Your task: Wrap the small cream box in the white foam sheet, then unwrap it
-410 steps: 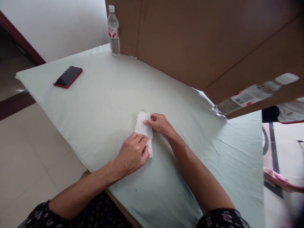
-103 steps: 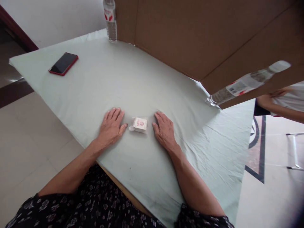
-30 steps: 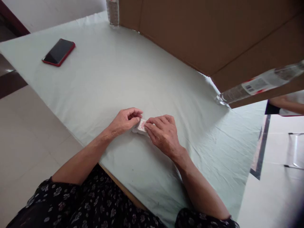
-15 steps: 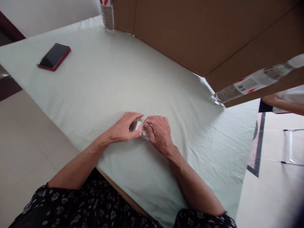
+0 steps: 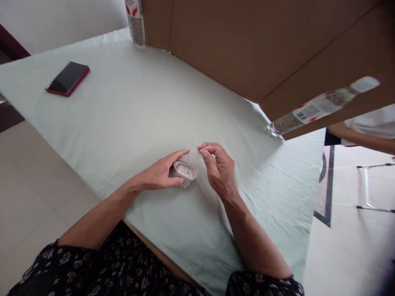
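Observation:
Near the table's front edge, my left hand (image 5: pixel 163 171) is wrapped round a small box in clear plastic film (image 5: pixel 185 172), thumb on the near side and fingers on the far side. The film stands open and loose at the box's right end. My right hand (image 5: pixel 220 166) is just to the right, raised a little, its thumb and forefinger pinched together. Whether the fingertips hold a bit of the thin film is too faint to tell. Both hands are over the pale green cloth (image 5: pixel 148 111).
A phone in a red case (image 5: pixel 68 78) lies at the back left. A brown cardboard panel (image 5: pixel 247 45) stands at the back, with one water bottle (image 5: pixel 136 26) at its left and another bottle (image 5: pixel 314 107) at its right. A person's arm (image 5: pixel 361 137) shows at far right.
My right hand has moved away from the box to the right, fingers still pinched. More of the box and its loose film shows. My left hand keeps its hold. The view has shifted slightly.

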Demonstrator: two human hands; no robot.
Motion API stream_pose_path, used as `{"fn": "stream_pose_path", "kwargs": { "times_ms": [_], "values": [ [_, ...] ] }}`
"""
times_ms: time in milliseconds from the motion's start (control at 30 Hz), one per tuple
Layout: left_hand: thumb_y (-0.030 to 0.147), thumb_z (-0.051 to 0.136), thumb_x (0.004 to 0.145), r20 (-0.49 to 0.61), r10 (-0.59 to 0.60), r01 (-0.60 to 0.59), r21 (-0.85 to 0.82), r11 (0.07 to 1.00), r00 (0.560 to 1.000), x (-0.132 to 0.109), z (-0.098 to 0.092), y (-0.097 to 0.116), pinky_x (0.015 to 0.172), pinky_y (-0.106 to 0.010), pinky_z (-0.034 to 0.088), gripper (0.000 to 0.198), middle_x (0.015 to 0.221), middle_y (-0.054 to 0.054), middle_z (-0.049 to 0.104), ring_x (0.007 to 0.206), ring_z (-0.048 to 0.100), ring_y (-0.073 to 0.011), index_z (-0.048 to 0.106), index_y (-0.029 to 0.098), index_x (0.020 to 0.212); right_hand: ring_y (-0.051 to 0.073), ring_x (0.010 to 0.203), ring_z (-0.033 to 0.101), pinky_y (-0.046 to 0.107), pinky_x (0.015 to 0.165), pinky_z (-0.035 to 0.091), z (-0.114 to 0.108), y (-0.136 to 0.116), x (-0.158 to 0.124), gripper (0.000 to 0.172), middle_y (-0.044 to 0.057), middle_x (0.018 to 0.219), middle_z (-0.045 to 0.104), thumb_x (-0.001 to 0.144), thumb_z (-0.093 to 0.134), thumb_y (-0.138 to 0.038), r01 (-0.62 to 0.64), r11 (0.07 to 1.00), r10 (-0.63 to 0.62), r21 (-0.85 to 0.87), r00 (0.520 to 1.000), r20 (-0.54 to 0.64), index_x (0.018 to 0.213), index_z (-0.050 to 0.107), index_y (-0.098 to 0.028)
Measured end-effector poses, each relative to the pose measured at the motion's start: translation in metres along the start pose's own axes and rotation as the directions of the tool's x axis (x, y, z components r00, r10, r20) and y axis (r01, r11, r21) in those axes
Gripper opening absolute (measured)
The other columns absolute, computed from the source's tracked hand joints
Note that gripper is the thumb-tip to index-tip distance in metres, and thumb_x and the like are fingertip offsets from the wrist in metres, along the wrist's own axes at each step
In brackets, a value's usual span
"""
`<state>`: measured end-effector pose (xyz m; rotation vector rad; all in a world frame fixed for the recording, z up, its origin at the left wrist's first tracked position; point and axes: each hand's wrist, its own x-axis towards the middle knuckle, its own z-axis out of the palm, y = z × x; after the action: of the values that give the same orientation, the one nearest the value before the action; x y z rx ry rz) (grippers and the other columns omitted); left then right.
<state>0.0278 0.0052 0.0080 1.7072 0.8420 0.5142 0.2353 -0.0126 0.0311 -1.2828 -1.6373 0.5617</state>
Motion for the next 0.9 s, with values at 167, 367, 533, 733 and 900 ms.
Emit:
{"fn": "stream_pose_path", "kwargs": {
  "times_ms": [167, 367, 533, 733, 900],
  "values": [
    [0.03, 0.073, 0.079, -0.024, -0.032, 0.028, -0.141, 0.99, 0.999, 0.001, 0.003, -0.003, 0.106, -0.041, 0.045, 0.088, 0.148, -0.013, 0.05, 0.127, 0.055, -0.0291, 0.032, 0.024, 0.157, 0.018, 0.092, 0.066, 0.035, 0.089, 0.05, -0.002, 0.015, 0.004, 0.021, 0.003, 0.094, 0.072, 0.097, 0.057, -0.039, -0.226, 0.951, 0.224, 0.209, 0.974, 0.032, 0.094, 0.069, -0.023],
    [0.034, 0.077, 0.077, -0.109, -0.088, 0.059, -0.247, 0.967, 0.99, 0.003, 0.007, -0.006, 0.096, -0.041, 0.048, 0.095, 0.127, -0.014, 0.058, 0.107, 0.061, -0.0251, 0.029, 0.022, 0.158, 0.021, 0.101, 0.066, 0.036, 0.093, 0.05, -0.004, 0.026, 0.002, 0.043, 0.005, 0.11, 0.073, 0.083, 0.072, -0.055, -0.429, 0.835, 0.337, 0.344, 0.894, 0.296, 0.111, 0.068, -0.024],
    [0.03, 0.074, 0.079, -0.234, -0.026, -0.018, -0.183, 0.983, 0.972, 0.004, 0.01, -0.011, 0.108, -0.042, 0.042, 0.092, 0.136, -0.013, 0.053, 0.119, 0.057, -0.0245, 0.028, 0.024, 0.158, 0.015, 0.073, 0.058, 0.029, 0.072, 0.046, 0.005, 0.031, -0.003, 0.035, 0.0, 0.079, 0.066, 0.084, 0.07, -0.056, -0.476, 0.819, 0.354, 0.32, 0.858, 0.372, 0.089, 0.069, -0.021],
    [0.026, 0.072, 0.078, -0.227, 0.047, -0.06, -0.049, 0.997, 0.973, 0.006, 0.014, -0.012, 0.118, -0.046, 0.035, 0.093, 0.154, -0.015, 0.044, 0.138, 0.047, -0.0296, 0.025, 0.022, 0.159, 0.011, 0.059, 0.04, 0.026, 0.057, 0.035, 0.013, 0.034, -0.004, 0.044, -0.004, 0.059, 0.045, 0.087, 0.063, -0.057, -0.441, 0.857, 0.385, 0.264, 0.891, 0.239, 0.064, 0.056, -0.02],
    [0.029, 0.075, 0.078, -0.192, 0.053, -0.076, -0.114, 0.991, 0.98, 0.006, 0.018, -0.012, 0.118, -0.048, 0.036, 0.099, 0.156, -0.018, 0.04, 0.139, 0.046, -0.0321, 0.022, 0.022, 0.16, 0.012, 0.059, 0.046, 0.027, 0.06, 0.04, 0.012, 0.033, -0.003, 0.042, -0.003, 0.06, 0.051, 0.087, 0.063, -0.056, -0.432, 0.85, 0.407, 0.303, 0.902, 0.146, 0.065, 0.059, -0.021]
  ]
}}
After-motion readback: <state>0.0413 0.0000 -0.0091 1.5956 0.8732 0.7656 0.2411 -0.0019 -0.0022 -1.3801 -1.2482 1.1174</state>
